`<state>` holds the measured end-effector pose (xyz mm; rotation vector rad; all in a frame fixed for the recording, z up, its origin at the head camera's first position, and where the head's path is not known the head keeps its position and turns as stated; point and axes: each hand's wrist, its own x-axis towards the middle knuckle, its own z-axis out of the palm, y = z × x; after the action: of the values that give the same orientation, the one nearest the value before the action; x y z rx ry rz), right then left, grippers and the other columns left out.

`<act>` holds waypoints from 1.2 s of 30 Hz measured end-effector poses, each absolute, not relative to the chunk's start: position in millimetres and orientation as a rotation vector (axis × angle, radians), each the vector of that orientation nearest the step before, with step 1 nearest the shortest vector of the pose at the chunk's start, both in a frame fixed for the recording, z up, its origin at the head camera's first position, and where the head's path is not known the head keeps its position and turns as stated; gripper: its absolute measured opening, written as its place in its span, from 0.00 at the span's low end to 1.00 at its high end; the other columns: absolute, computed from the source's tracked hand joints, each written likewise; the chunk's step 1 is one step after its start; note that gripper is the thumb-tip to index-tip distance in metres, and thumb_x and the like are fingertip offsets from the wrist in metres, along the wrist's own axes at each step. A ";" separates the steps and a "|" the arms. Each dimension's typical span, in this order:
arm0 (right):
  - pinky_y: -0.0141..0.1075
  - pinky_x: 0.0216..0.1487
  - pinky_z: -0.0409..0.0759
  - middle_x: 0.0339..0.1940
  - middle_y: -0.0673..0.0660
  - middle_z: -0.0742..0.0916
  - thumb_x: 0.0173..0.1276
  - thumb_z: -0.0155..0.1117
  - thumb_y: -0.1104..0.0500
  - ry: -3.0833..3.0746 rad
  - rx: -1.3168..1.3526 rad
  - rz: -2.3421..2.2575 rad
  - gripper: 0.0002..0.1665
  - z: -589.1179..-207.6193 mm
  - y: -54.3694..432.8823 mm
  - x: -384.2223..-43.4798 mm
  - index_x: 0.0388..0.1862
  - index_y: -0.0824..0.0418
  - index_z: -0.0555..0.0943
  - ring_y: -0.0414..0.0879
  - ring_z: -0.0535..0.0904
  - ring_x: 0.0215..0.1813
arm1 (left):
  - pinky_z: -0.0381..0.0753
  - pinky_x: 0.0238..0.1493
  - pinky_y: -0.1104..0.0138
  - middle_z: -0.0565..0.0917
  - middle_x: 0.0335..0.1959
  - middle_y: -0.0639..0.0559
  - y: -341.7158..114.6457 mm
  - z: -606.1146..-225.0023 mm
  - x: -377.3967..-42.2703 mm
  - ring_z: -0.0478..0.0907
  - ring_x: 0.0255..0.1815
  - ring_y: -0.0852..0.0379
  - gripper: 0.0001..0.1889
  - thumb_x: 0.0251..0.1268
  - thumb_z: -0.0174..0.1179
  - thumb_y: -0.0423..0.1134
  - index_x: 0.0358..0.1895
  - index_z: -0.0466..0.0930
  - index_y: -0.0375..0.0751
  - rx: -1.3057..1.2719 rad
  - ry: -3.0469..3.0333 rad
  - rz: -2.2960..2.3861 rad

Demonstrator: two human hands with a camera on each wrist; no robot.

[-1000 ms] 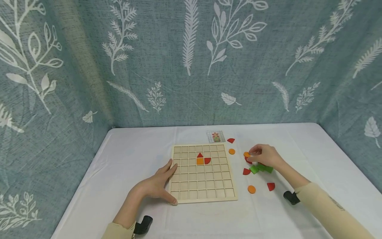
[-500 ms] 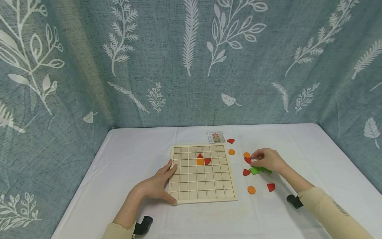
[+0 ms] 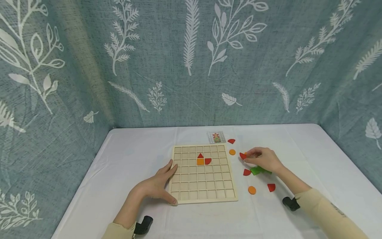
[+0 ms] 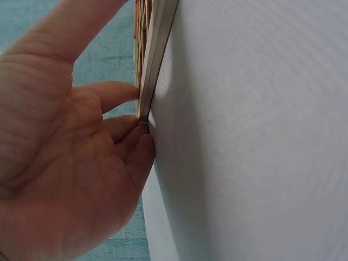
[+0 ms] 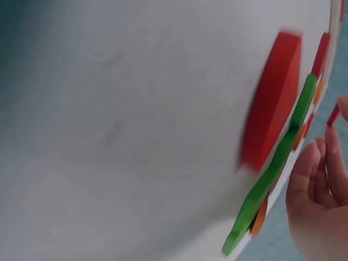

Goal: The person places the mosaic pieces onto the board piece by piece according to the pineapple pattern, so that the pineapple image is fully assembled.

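Note:
At the left edge of a wooden grid board (image 3: 203, 186), my left hand (image 3: 156, 183) lies with fingers spread, its thumb at the near left corner. The left wrist view shows those fingertips touching the board's side (image 4: 157, 46). Thumb and fingers of my right hand (image 3: 265, 159) pinch a red quarter-circle piece (image 3: 242, 155), raised over the cloth right of the board. Set in the grid are a red triangle (image 3: 200, 155), an orange square (image 3: 200, 161) and a red quarter circle (image 3: 208, 161). Under the right hand lie green pieces (image 3: 257, 170), partly hidden.
Loose on the white tablecloth (image 3: 206, 220) are orange discs, including one near the front (image 3: 252, 190), and more red quarter circles, one by the right forearm (image 3: 271, 187). A small picture card (image 3: 216, 137) lies behind the board. A patterned curtain (image 3: 167, 66) closes off the back.
My right hand has picked up a red quarter circle from beside the green pieces and shifted slightly left with it. An orange disc is now mostly hidden behind the fingers. My left hand stays put.

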<state>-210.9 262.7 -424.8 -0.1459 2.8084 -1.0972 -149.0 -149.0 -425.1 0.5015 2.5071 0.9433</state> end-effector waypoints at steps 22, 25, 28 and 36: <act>0.39 0.48 0.79 0.38 0.52 0.88 0.61 0.73 0.52 2.475 -0.282 -1.537 0.20 -427.2 182.0 -214.7 0.48 0.61 0.84 0.45 0.83 0.43 | 0.51 0.70 0.40 0.39 0.79 0.37 -149.0 -424.8 -150.1 0.38 0.78 0.36 0.66 0.33 0.82 0.49 0.77 0.48 0.35 0.504 2.512 0.940; 0.38 0.45 0.78 0.36 0.50 0.87 0.59 0.73 0.51 2.493 -0.313 -1.486 0.18 -425.6 166.4 -215.8 0.46 0.59 0.85 0.44 0.82 0.40 | 0.51 0.70 0.40 0.39 0.79 0.38 -148.9 -425.0 -150.4 0.38 0.78 0.36 0.66 0.33 0.82 0.49 0.77 0.48 0.35 0.501 2.513 0.936; 0.37 0.41 0.78 0.33 0.48 0.87 0.58 0.75 0.50 2.518 -0.337 -1.429 0.17 -425.6 152.1 -217.7 0.42 0.57 0.87 0.43 0.81 0.38 | 0.51 0.70 0.40 0.39 0.79 0.38 -149.1 -425.2 -150.5 0.38 0.78 0.36 0.66 0.33 0.82 0.49 0.77 0.48 0.35 0.500 2.514 0.933; 0.33 0.34 0.77 0.27 0.46 0.86 0.56 0.76 0.53 2.601 -0.504 -1.272 0.12 -427.4 121.6 -221.7 0.35 0.57 0.86 0.39 0.80 0.31 | 0.51 0.69 0.39 0.39 0.79 0.37 -149.4 -425.3 -149.6 0.38 0.77 0.36 0.66 0.33 0.82 0.49 0.77 0.48 0.36 0.491 2.510 0.932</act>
<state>-221.7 121.6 -427.4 -0.5037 2.6007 -1.2722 -149.6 -149.4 -425.3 0.4910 2.5095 0.9324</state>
